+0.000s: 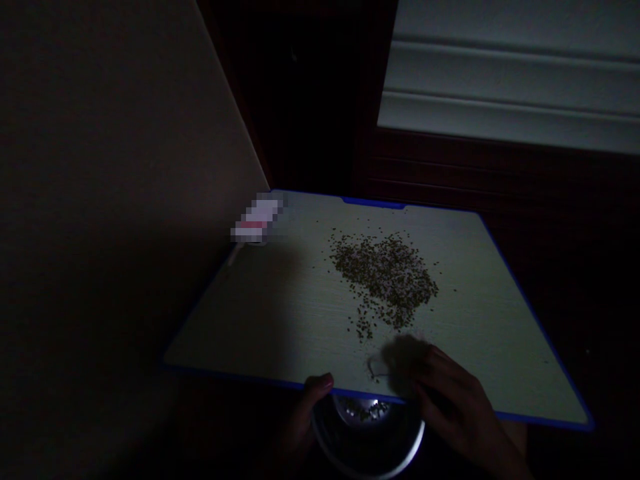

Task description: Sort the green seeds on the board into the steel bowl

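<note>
A pale board with a blue rim (280,313) lies in front of me in dim light. A heap of small brownish grains (387,273) is spread over its middle. Below the near edge, a round metal bowl (367,443) holds a few grains. My left hand (303,417) grips the bowl's left side, thumb up at the board's edge. My right hand (450,400) rests on the board's near edge beside the bowl, fingers curled and pressed on the surface near a few grains. A small pale thing at its fingertips is too blurred to name.
A blurred white and red object (256,218) sits at the board's far left corner. A plain wall (100,167) stands to the left. Dark wooden furniture and a pale moulded panel (510,87) are behind. All else is in darkness.
</note>
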Available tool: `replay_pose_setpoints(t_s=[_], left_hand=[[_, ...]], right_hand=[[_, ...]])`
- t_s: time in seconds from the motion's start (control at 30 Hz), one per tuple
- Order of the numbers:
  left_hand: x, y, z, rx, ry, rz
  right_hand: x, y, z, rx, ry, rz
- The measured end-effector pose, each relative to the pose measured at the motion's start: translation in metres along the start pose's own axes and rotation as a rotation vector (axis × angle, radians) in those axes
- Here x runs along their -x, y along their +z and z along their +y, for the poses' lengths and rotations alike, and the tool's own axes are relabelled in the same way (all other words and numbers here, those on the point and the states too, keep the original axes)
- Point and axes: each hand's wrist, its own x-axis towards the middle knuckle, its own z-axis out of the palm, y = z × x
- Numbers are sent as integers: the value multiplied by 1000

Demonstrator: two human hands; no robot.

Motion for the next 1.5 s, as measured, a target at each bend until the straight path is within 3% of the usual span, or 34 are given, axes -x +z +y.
replay_pose_setpoints(t_s=[0.2,0.5,0.63,0.8,1.0,1.2,1.5], left_hand=[[5,7,1,-4,-4,63],[-3,0,-3,7,3,15],[-1,-1,-3,-3,16,47],[4,4,0,32,-22,-59],[1,5,1,51,17,-30],[-4,-5,-6,48,-17,-9],[1,6,0,43,-11,-10]], right_hand=[[1,-1,1,8,-71,12],[-3,-3,-3,-3,-105,-61],[-3,-4,-4,-8,-93,-42],[-5,-2,-6,-18,-108,-51],[-2,4,-1,79,-56,96],[-2,2,-2,31,-101,-22],[0,0,0,30,-97,1]])
